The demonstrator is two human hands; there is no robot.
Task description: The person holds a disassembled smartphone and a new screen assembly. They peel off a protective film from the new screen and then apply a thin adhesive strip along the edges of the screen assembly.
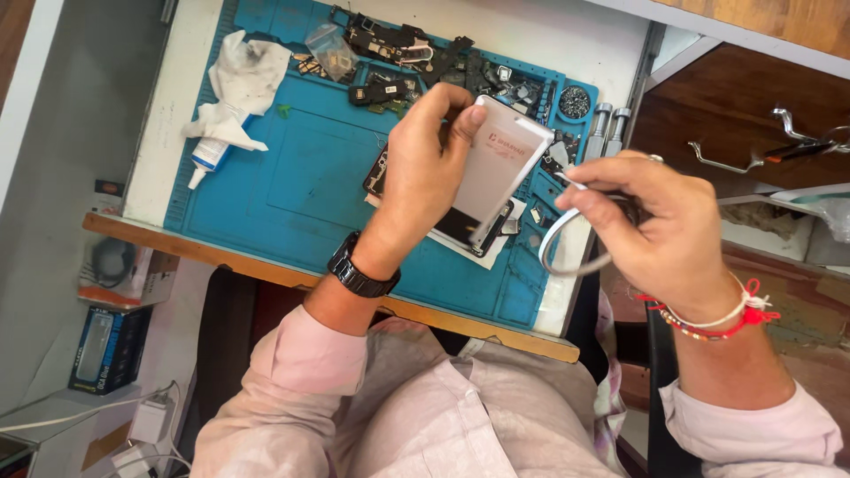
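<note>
Two hands work above the blue repair mat on the table: the left hand pinches a slim white power bank by its edges (likely light, rigid, slick), while the right hand closes on a looped white cable. The plug end and the dark device beneath are partly hidden.

Count, head view: two hands, left hand and right hand. One white slab-shaped device. One white cable. One blue work mat. One crumpled tissue. One white tube. One black wristwatch. Two metal cylinders at mat edge. Small loose parts: too many to count.
</note>
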